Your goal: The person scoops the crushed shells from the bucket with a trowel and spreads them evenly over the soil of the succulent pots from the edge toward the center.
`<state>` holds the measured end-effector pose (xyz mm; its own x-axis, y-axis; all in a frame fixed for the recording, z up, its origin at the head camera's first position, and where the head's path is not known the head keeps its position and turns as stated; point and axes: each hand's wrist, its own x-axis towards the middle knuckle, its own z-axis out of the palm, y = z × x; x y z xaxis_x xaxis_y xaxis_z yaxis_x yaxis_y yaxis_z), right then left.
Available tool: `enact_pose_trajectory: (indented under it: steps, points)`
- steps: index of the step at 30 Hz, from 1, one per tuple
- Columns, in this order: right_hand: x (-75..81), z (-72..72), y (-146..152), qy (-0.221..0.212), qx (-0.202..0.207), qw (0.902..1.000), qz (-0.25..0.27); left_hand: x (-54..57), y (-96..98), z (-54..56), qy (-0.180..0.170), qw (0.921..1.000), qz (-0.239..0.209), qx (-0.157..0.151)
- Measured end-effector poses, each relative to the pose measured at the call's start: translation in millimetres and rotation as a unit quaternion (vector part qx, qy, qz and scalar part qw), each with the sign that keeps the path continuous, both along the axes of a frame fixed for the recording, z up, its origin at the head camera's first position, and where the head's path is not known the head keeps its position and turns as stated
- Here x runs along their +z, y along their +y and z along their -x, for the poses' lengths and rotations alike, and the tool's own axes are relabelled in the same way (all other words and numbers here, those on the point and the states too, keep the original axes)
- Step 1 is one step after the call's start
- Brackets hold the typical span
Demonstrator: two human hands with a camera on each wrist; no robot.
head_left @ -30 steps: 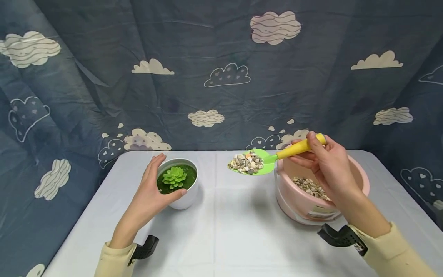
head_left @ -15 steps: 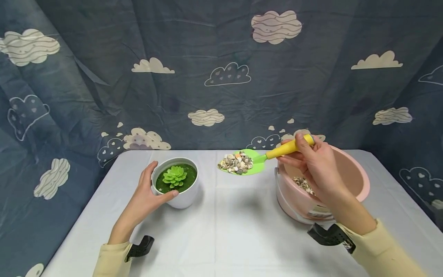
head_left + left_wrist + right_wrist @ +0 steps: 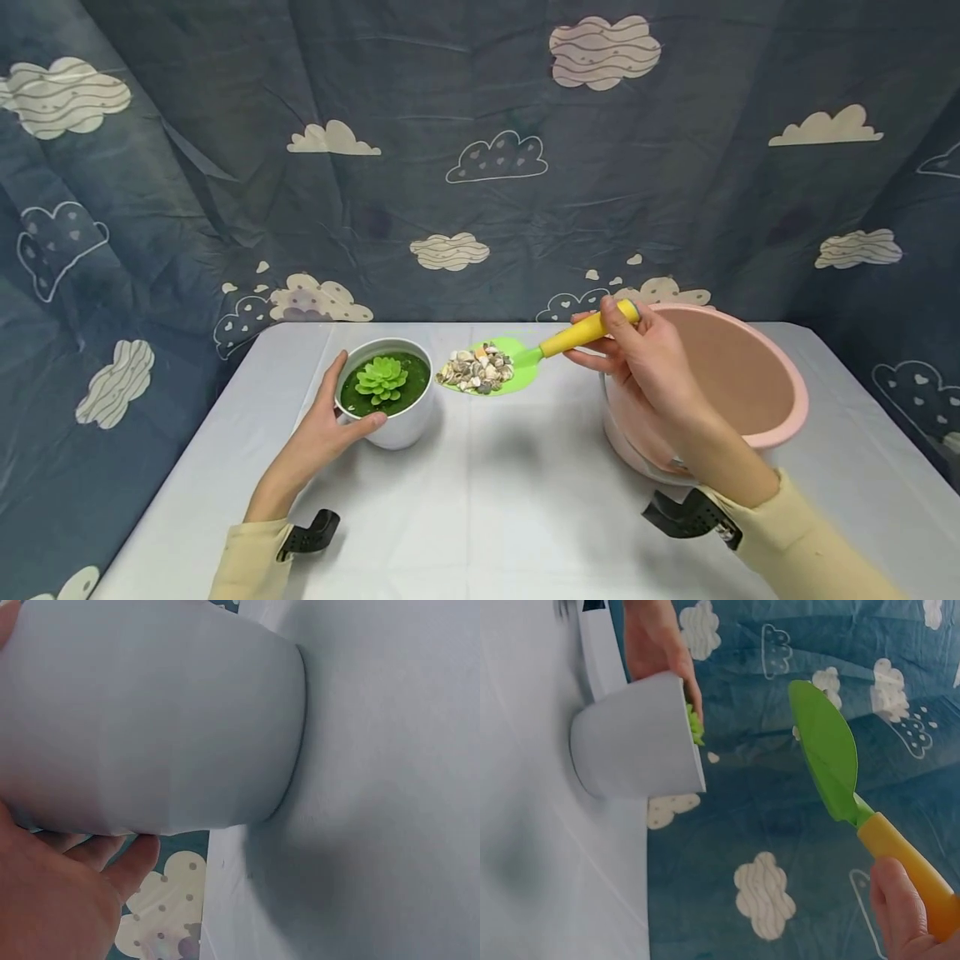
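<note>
A white flower pot [image 3: 401, 429] with a green succulent [image 3: 382, 380] in it stands upright on the left half of the table. My left hand [image 3: 318, 433] grips it, thumb over the near rim and fingers along the far left side; the left wrist view shows those fingertips [image 3: 135, 862] against the wall. My right hand [image 3: 652, 358] holds a garden trowel by its yellow handle [image 3: 577, 337]. Small mixed pebbles [image 3: 476, 369] heap on its green blade [image 3: 517, 375], which hangs just right of the pot's rim. From the right wrist, only the blade's underside [image 3: 829, 746] shows.
A pink bucket [image 3: 787, 400] stands at the right, partly behind my right hand and forearm; its contents are hidden from this angle. White cloth [image 3: 480, 517] covers the table, and a dark cloud-printed curtain [image 3: 420, 108] hangs along its back.
My right hand has carried the loaded trowel left from over the bucket to beside the pot. My left hand has closed in around the pot, which stays in place.
</note>
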<state>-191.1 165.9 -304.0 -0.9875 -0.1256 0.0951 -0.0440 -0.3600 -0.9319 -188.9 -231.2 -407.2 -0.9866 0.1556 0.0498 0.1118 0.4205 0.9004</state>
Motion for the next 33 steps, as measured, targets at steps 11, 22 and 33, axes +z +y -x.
enact_pose_trajectory:
  steps: [11,22,33]
  points:
    - [-10.3,8.4,-23,-0.014,-0.008,0.9999,0.005,2.0,1.0,-2.3,-0.019,0.9991,-0.039,0.003]
    - [-24.8,18.6,-61,-0.003,-0.010,0.9999,0.007,2.4,-0.4,-2.5,-0.021,0.9994,-0.027,0.004]
    - [-36.3,24.7,-93,-0.001,-0.026,0.9991,0.033,2.9,-0.7,-1.2,-0.029,0.9994,-0.020,0.003]
